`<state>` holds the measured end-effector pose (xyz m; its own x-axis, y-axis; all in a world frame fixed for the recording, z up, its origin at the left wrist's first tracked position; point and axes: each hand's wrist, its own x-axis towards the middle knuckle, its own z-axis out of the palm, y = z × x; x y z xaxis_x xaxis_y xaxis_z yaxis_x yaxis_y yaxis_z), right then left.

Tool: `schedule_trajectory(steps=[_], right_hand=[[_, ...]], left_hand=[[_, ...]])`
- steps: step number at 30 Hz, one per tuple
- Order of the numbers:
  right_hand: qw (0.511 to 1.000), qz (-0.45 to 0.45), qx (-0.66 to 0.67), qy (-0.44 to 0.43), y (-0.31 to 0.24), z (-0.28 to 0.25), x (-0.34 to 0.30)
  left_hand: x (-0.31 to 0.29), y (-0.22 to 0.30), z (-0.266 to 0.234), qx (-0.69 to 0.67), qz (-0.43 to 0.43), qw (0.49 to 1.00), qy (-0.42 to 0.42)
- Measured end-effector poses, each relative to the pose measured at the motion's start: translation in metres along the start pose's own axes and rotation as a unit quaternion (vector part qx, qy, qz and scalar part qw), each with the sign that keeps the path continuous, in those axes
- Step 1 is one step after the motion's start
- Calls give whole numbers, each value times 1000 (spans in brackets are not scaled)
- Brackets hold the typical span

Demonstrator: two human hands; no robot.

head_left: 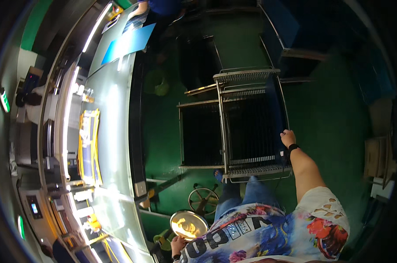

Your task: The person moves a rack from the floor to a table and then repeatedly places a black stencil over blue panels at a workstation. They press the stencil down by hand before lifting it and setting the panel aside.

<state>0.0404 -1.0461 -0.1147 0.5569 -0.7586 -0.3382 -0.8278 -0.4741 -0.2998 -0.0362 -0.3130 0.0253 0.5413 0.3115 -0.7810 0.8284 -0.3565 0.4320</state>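
Observation:
My right hand [288, 138] is closed at the right edge of a dark blue panel [275, 109]. That panel stands upright at the right side of a slotted metal rack [246, 75]; several dark panels sit in the rack's shadowed inside. Low on the left, my left hand [178, 245] has its fingers curled at the rim of a round stool [188, 224] with a shiny seat. Part of that hand's grip is hidden. A ring-shaped base [203, 200] shows just beyond the seat.
A long glass-topped workbench [113, 127] under bright lamps runs along the left. Yellow-edged striped sheets [89, 144] and a bright blue panel [128, 44] lie on it. Another person [163, 6] stands at its far end. More racks [200, 103] stand close by; cartons [376, 160] are at right.

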Motion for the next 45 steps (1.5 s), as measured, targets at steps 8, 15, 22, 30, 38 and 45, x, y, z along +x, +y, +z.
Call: schedule_trajectory(steps=[8, 15, 22, 30, 38, 45], right_hand=[[999, 33, -17, 13, -6, 13, 19], [998, 17, -7, 66, -11, 24, 22], [993, -13, -34, 109, -12, 13, 18], [995, -32, -27, 91, -16, -10, 14], [990, -69, -48, 114, -24, -31, 14], [994, -54, -26, 93, -6, -13, 12]], left_hand=[[88, 141, 6, 55, 41, 997, -24], [145, 192, 193, 138, 179, 957, -184], [107, 221, 335, 10, 122, 941, -316], [118, 207, 361, -18, 76, 938, -339], [107, 205, 368, -38, 164, 930, -327], [126, 188, 379, -16, 179, 942, -283]])
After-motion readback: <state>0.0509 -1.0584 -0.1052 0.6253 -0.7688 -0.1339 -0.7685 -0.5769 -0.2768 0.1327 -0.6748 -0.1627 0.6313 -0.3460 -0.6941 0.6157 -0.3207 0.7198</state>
